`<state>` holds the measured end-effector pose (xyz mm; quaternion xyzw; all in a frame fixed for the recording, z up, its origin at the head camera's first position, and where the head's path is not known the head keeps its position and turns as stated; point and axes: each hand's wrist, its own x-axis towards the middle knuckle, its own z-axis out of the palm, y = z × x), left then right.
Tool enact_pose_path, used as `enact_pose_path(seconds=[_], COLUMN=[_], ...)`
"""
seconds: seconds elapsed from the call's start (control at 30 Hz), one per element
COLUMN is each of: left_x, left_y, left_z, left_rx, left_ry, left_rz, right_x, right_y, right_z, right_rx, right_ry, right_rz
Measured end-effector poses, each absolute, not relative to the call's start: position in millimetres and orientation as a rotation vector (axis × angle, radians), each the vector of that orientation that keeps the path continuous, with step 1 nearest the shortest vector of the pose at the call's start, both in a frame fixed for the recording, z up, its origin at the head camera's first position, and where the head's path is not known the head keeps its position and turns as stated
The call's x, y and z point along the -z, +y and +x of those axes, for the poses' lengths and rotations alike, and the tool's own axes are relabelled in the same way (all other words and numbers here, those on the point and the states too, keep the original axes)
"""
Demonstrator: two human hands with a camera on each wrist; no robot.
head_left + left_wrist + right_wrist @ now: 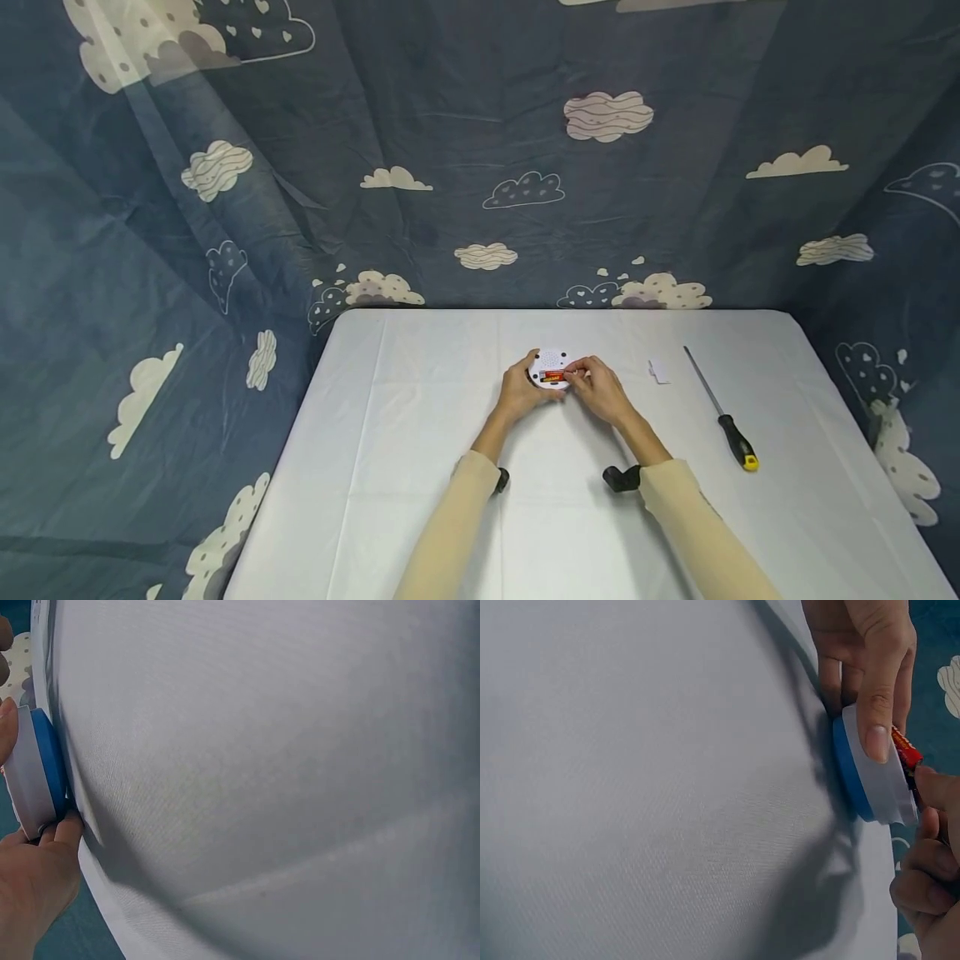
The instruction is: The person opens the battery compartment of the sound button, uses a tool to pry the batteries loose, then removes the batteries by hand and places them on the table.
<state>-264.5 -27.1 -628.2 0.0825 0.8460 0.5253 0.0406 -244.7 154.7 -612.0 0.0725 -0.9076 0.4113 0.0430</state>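
A small round device point(550, 359), white on its perforated face and blue point(847, 772) on the other side, is tilted up just above the table. My left hand point(517, 393) grips it by the rim, thumb on the near edge and fingers round the far side. Red batteries point(553, 377) show in the slot of the white face. At the slot's right end, my right hand point(600, 393) pinches the end of a red battery point(907, 752) with thumb and finger. Whether that battery is fully seated is hidden by the fingers.
A small white plastic piece point(658, 372), perhaps a cover, lies right of the hands. Farther right lies a screwdriver point(733, 437) with a black and yellow handle. The white-covered table point(420, 417) ends at a dark cloud-patterned curtain point(450, 217).
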Motion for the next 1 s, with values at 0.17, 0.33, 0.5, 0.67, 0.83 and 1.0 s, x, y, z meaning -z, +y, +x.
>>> enact_pose_path(seconds=[0.17, 0.33, 0.5, 0.67, 0.83, 1.0], left_x=[629, 630, 626, 625, 627, 630], left_y=[-26, -24, -25, -26, -27, -28], left_z=[-265, -266, -265, -264, -264, -264], left_rx=[-1.607, -1.600, -1.627, -1.626, -1.636, -1.660], left_ry=[2.595, 2.604, 2.599, 2.578, 2.556, 2.508], left_rz=[0.269, 0.274, 0.261, 0.221, 0.214, 0.190], right_x=[613, 612, 607, 603, 602, 605], right_y=[155, 161, 175, 202, 236, 275], right_z=[-244, -242, -243, -245, -244, -240], right_rx=[-1.271, -1.261, -1.234, -1.228, -1.206, -1.133], right_ry=[-2.755, -2.705, -2.652, -2.628, -2.559, -2.415], right_rz=[0.202, 0.189, 0.147, 0.019, -0.147, -0.381])
